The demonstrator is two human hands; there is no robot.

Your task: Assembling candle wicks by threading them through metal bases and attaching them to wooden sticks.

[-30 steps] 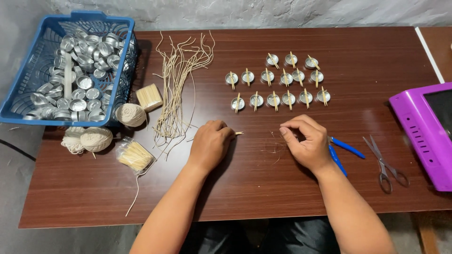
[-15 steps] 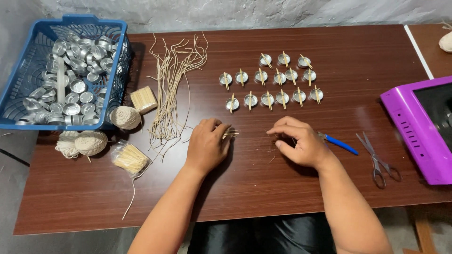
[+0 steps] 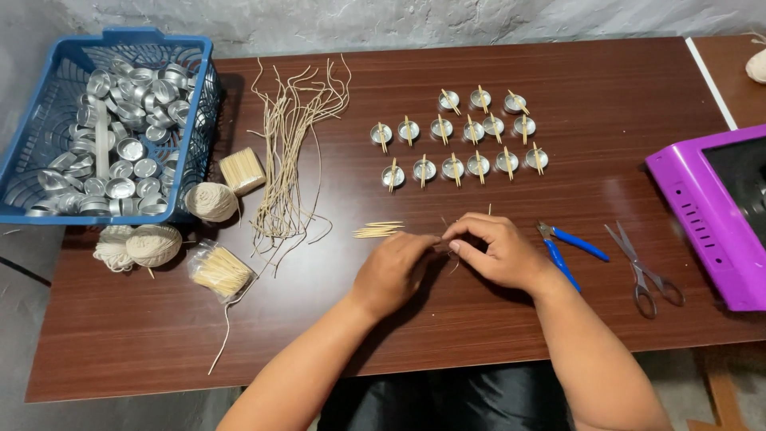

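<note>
Far left: blue basket [image 3: 48,209] holding a heap of empty small metal cups [image 3: 120,144], none fitted with a wick yet.
Below the basket: balls of cream twine [image 3: 153,243], with one more [image 3: 211,201] by the basket's corner; a clear bag of wooden sticks [image 3: 221,271]; a bundled block of sticks [image 3: 242,170].
Left of centre: loose cut wick strings [image 3: 291,152], fanned out on the brown counter [image 3: 144,335].
Centre, far side: finished cups [image 3: 453,144], three rows, each with a stick laid across its rim. Judged a small share of the work done; most of the basket stock is left.
Centre, near side: small pile of loose sticks [image 3: 379,231], just left of the hands.
Left hand [image 3: 391,271]: fingers curled and closed, tips meeting the right hand's; what they grip is too small to tell.
Right hand [image 3: 499,251]: fingers bent and pinched on a thin wick piece [image 3: 453,257] held between both hands, low over the counter.
Right of the hands: blue-handled pliers [image 3: 568,247], then scissors [image 3: 642,275], both lying untouched.
Far right: purple appliance [image 3: 694,199] at the counter's edge.
</note>
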